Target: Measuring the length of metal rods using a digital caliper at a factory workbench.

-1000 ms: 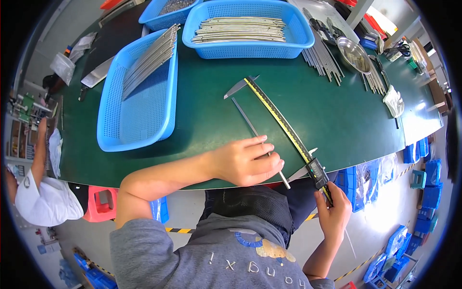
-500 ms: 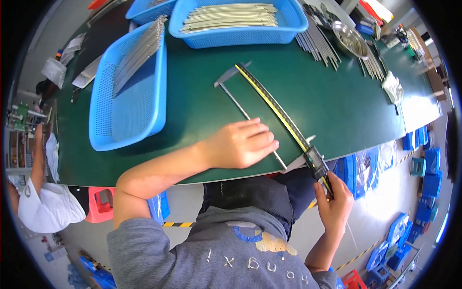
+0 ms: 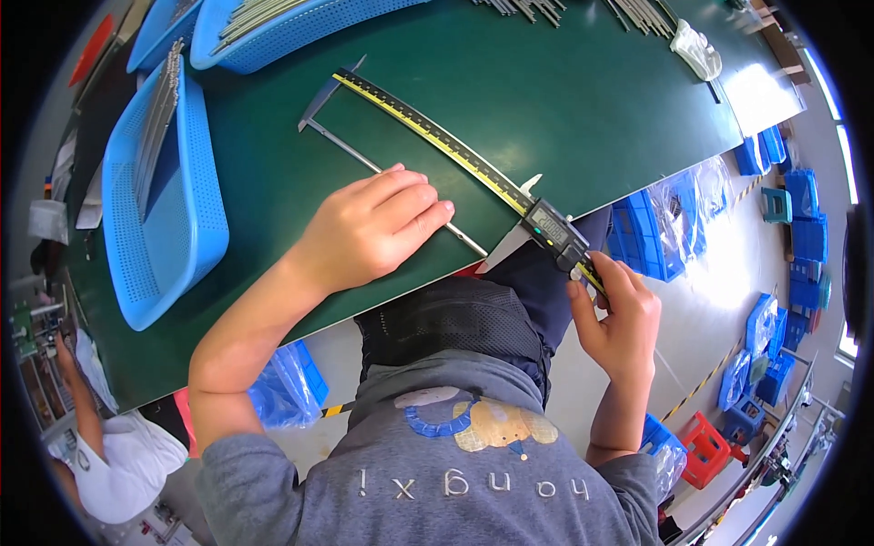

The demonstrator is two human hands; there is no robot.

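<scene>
A thin metal rod (image 3: 344, 146) lies slantwise over the green table, and my left hand (image 3: 371, 226) has its fingers closed round the middle of it. Alongside the rod is a long digital caliper (image 3: 437, 136) with a yellow-edged scale and a black display housing. The rod's far end meets the caliper's fixed jaw. Its near end is at the sliding jaw (image 3: 503, 247), by the table edge; whether they touch I cannot tell. My right hand (image 3: 624, 314) grips the caliper's beam just below the display, thumb and fingers pinched on it, beyond the table edge.
Blue baskets (image 3: 211, 196) with metal strips or rods stand at the left and back left. More rods (image 3: 528, 7) lie at the far side, near a white glove-like item (image 3: 696, 50). Blue crates (image 3: 637, 235) are right of the table. Another person (image 3: 127, 460) sits at lower left.
The whole view has turned and shifted, so table and baskets appear farther left and tilted. Both hands keep their hold; the caliper's display has turned more toward me.
</scene>
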